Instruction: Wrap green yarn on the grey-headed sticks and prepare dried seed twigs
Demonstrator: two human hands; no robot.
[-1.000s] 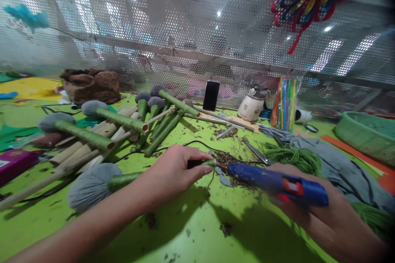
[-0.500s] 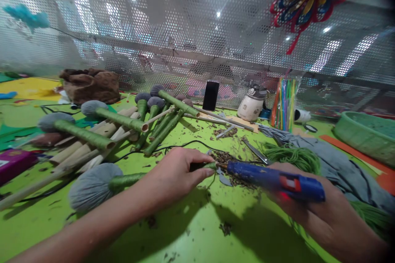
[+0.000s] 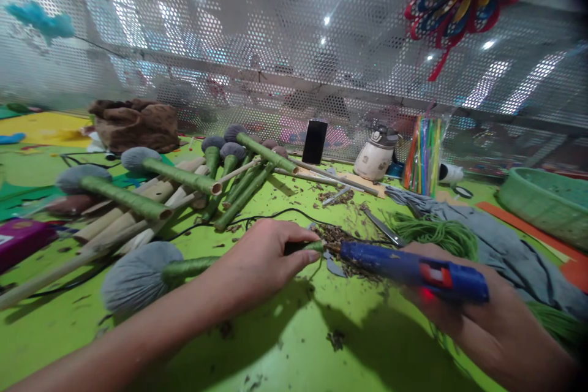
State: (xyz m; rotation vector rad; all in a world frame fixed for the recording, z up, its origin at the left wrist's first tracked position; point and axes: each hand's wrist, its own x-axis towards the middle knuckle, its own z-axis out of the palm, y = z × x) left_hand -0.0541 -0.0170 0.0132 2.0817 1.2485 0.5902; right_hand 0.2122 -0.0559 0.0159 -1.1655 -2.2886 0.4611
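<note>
glue gun tip on stick end

nearest, r hand [image 3: 482,324] is low right, fingers wrapped tight round the grip of the blue glue gun [image 3: 408,269]. l hand [image 3: 261,257] is at centre, palm down, fingers curled together, thumb + forefinger pinching the end of a green stick [image 3: 184,268]. the stick lies flat on the green table [image 3: 294,349], its grey head [image 3: 135,278] pointing left. gun nozzle meets the stick end just right of the l fingertips, over a patch of brown scraps [image 3: 335,234]. behind the gun: green yarn [image 3: 436,236] + grey cloth [image 3: 496,239]. further back left, a pile of like sticks [image 3: 184,180]. far edge: phone [image 3: 315,142] upright, white jug [image 3: 376,156], straws [image 3: 423,153], green basket [image 3: 546,199] at right, then the mesh wall [image 3: 257,43].
</note>
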